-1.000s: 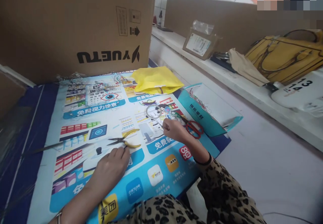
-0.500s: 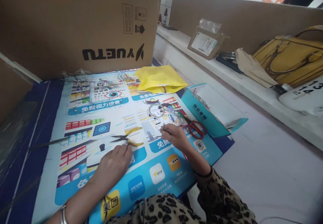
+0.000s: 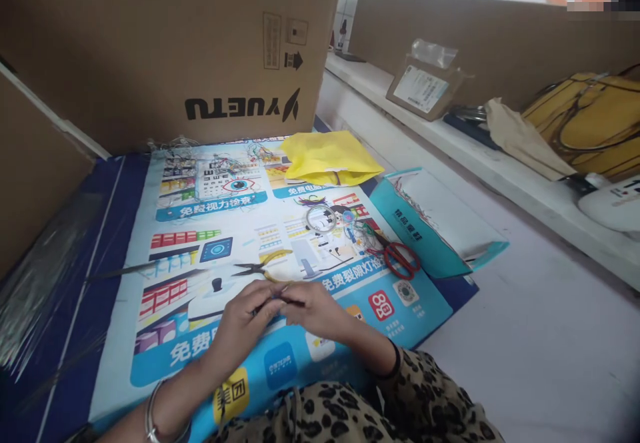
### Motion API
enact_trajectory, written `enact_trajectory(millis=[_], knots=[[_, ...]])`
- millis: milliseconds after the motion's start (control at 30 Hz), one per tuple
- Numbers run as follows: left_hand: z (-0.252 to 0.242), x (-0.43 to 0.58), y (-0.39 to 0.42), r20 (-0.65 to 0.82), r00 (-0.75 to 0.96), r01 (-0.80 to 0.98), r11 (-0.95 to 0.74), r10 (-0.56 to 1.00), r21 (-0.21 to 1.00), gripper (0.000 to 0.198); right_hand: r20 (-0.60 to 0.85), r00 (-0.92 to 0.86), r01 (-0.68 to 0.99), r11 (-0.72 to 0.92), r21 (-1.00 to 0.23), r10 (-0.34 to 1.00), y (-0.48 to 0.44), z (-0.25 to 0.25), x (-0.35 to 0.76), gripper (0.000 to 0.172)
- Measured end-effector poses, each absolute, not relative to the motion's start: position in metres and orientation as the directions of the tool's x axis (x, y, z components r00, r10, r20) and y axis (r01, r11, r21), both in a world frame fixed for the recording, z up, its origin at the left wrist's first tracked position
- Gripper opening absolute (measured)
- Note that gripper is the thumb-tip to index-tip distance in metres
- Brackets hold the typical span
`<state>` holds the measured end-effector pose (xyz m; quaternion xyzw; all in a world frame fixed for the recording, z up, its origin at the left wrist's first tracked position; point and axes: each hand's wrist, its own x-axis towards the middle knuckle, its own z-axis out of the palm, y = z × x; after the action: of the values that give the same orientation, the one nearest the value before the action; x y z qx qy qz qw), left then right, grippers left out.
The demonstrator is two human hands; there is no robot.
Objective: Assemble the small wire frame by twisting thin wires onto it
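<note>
My left hand (image 3: 249, 316) and my right hand (image 3: 314, 308) meet at the fingertips above the printed mat (image 3: 235, 230), low in the view. The fingers of both are closed in a pinch. Whatever they grip between them is too small and too covered to make out. Just beyond the fingertips lie yellow-handled pliers (image 3: 263, 268), jaws pointing left. Farther off on the mat are a clear ring-shaped item (image 3: 321, 218) and a small bundle of dark coloured threads (image 3: 311, 200). Red-handled scissors (image 3: 401, 260) rest to the right, beside loose threads.
A teal open box (image 3: 425, 233) with threads inside stands at the right edge. A yellow bag (image 3: 333, 156) lies at the back, near tangled threads (image 3: 255, 152). A large cardboard box (image 3: 165, 43) rises behind the mat. Clear plastic strands (image 3: 45, 283) are at left; a shelf (image 3: 480, 170) runs along the right.
My right hand has come left and nearer to me, from above the mat to my left hand. Both hands now touch at the fingertips. The view has shifted slightly.
</note>
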<state>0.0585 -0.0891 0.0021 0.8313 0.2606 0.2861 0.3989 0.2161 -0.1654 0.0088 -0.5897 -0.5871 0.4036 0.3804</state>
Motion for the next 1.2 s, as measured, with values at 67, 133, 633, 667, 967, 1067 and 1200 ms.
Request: enact_trajectory(millis=[67,133,633,667,967,1067,1200], knots=[[0.003,0.058,-0.092,0.25,0.698,0.17,-0.495,0.671,0.852,0.017,0.002,-0.05,0.453,0.025,-0.891,0.999,-0.165,0.007,0.207,0.018],[0.003,0.056,-0.093,0.246,0.678,0.154,-0.462,0.692,0.873,0.016,0.032,-0.061,0.588,0.062,-0.807,0.998,-0.166,0.007,0.206,0.024],[-0.004,0.058,-0.086,0.243,0.731,0.15,-0.498,0.637,0.854,0.016,-0.283,0.236,0.971,-0.22,0.088,0.929,-0.155,0.033,0.307,0.024],[-0.005,0.057,-0.086,0.236,0.735,0.158,-0.499,0.636,0.852,0.016,-0.308,0.214,0.977,-0.197,0.086,0.927,-0.151,0.035,0.309,0.023],[-0.011,0.058,-0.087,0.288,0.759,0.135,-0.573,0.584,0.809,0.015,-0.389,0.207,0.978,-0.187,0.087,0.898,-0.126,0.034,0.316,0.023],[-0.013,0.059,-0.087,0.29,0.774,0.121,-0.581,0.563,0.805,0.015,-0.313,0.237,0.971,-0.232,0.055,0.92,-0.131,0.032,0.317,0.028],[-0.014,0.06,-0.086,0.281,0.771,0.112,-0.557,0.571,0.823,0.015,-0.129,0.208,0.971,-0.22,-0.09,0.97,-0.145,0.032,0.306,0.001]])
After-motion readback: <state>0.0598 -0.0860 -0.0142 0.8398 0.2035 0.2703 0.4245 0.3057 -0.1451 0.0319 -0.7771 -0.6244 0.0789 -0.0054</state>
